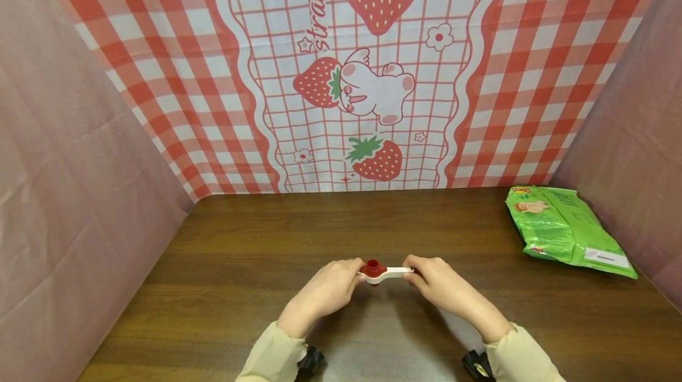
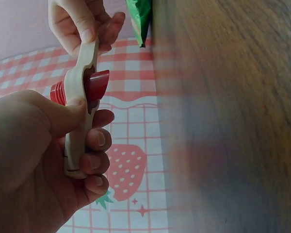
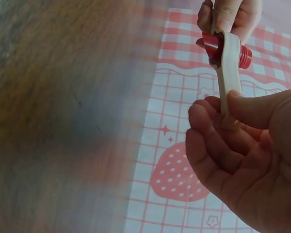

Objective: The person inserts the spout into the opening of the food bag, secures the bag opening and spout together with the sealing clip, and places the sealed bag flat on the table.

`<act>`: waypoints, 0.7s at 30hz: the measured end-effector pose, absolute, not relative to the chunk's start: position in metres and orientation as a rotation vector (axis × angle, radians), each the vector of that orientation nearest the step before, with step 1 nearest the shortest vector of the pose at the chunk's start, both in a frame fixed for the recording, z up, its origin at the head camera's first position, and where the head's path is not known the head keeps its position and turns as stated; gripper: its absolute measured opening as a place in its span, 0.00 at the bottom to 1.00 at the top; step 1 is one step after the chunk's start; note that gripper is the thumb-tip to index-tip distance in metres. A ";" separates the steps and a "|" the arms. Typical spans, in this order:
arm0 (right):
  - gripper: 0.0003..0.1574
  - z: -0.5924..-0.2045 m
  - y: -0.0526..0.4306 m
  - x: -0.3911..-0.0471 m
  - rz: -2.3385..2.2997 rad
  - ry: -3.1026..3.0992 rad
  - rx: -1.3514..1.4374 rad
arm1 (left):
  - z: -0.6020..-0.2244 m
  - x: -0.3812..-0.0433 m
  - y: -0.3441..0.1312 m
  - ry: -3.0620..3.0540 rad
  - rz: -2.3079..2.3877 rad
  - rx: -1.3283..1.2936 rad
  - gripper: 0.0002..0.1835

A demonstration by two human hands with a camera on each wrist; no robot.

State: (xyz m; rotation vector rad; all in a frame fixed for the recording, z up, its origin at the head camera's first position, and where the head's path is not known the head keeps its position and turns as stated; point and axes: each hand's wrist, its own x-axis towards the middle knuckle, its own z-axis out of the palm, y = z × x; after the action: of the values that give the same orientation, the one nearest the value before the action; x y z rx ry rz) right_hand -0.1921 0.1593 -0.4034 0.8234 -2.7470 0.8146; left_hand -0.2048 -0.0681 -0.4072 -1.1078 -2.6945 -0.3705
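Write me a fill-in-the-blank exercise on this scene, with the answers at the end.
1. A ____ part sticks out through the off-white tool.
2. The person's left grip and right grip both hold the tool, with that part nearer the ____ grip.
3. The bag on the table is mainly ____ in colour.
4. The fruits printed on the backdrop are ____.

Missing words: red; left; green; strawberries.

The person wears a pale cream, softly puffed fabric left sleeve (image 1: 274, 355) and a matching cream right sleeve (image 1: 524, 359), both ending near the wrist. A small, blocky black left wrist device (image 1: 311, 362) and similar black right wrist device (image 1: 472, 363) show beside the cuffs, the right one bearing a small yellowish mark (image 1: 482, 371).
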 end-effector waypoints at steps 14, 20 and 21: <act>0.05 -0.406 0.157 -0.194 0.758 -2.666 0.780 | -0.405 -0.207 -0.070 -2.694 -0.422 -1.090 0.07; 0.05 -0.405 0.157 -0.193 0.764 -2.676 0.765 | -0.405 -0.207 -0.070 -2.695 -0.460 -1.101 0.07; 0.05 -0.404 0.158 -0.193 0.775 -2.680 0.765 | -0.405 -0.206 -0.069 -2.696 -0.461 -1.103 0.07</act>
State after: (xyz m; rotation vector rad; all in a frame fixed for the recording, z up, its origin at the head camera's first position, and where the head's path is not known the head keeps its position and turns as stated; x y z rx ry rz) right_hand -0.1927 0.1577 -0.4043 0.7647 -2.6800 0.7750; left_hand -0.2064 -0.0694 -0.4054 -1.1033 -2.6960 -0.4608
